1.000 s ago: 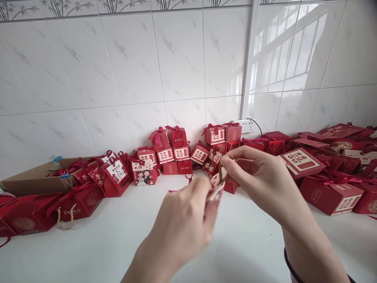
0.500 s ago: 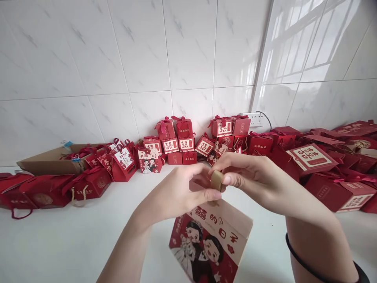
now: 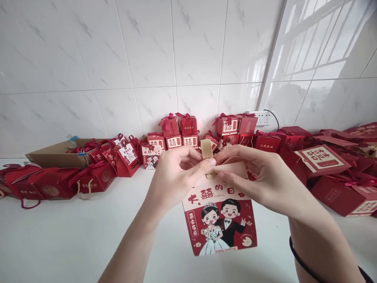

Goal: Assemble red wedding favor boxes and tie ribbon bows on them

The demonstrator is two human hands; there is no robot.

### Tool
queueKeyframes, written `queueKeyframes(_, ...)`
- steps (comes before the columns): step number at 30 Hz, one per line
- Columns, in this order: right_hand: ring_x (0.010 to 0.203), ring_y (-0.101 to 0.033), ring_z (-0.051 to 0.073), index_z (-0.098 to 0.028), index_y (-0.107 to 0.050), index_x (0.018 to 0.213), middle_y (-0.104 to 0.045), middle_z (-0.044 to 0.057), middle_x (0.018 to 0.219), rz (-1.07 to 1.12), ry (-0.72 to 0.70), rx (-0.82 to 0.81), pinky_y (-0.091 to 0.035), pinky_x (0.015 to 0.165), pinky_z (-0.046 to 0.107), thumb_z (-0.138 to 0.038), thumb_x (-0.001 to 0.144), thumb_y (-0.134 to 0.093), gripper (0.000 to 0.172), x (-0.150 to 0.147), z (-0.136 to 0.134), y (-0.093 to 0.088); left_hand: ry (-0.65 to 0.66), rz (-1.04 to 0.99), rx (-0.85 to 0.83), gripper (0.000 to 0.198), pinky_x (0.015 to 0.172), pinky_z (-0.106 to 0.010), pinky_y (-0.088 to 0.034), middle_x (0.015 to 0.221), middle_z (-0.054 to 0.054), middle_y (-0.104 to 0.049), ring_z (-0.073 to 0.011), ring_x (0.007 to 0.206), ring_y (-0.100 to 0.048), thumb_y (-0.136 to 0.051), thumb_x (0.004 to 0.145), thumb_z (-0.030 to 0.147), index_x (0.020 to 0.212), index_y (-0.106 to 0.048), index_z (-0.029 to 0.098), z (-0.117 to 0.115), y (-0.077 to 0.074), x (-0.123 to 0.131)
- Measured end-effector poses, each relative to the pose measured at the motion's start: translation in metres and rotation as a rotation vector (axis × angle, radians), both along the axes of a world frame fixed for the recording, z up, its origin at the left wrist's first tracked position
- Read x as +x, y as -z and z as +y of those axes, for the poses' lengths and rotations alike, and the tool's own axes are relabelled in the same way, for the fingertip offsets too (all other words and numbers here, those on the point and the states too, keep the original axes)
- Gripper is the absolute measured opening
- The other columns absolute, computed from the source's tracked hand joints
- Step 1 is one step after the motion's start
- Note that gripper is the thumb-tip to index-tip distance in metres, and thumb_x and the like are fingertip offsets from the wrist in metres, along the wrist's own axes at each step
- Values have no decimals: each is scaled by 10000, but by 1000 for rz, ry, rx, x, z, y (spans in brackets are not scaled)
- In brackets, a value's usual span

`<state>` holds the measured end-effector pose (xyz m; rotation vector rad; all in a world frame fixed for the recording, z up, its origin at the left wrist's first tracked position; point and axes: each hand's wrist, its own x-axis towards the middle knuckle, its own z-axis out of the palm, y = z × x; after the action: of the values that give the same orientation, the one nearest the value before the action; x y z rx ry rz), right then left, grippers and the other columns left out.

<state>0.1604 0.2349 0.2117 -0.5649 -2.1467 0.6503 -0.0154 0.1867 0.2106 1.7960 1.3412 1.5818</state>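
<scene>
Now we are pinching the tan strip (image 3: 206, 149) between left hand (image 3: 173, 177) and right hand (image 3: 265, 181) at the top of the wedding gift bag (image 3: 220, 224), which is hanging square to us over the counter (image 3: 73, 236) instead of tilting as before, so handle work is continuing. Leftward, the cardboard box (image 3: 47, 157) is holding red bags (image 3: 91, 146); small red boxes (image 3: 188, 125) along the wall are sitting closed.

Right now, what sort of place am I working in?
Probably a home counter, perhaps a kitchen: a white tiled wall, a white countertop with a wall socket above it, and red gift boxes piled along the wall. The left hand and right hand hold a red paper bag.
</scene>
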Motion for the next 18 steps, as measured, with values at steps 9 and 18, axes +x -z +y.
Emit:
queueKeyframes(9,554,-564,101,-171,-646,884,-638,8,701,35,-13,-108,-449,462,183,-340,816,-621,184,-5,-5,-1,-54,4,47,232,476,-195,-423,606,15,-641,-103,540,-586,-700,737,376,654,-615,176,-4,-2,2)
queueKeyframes(18,425,-373,46,-188,-528,798,-456,-59,545,58,-98,-279,-307,361,150,-320,818,-604,154,-11,-10,-3,-95,-1,70,234,490,-212,-444,643,-2,-662,-124,570,-604,-693,739,373,658,-606,172,-7,-3,5)
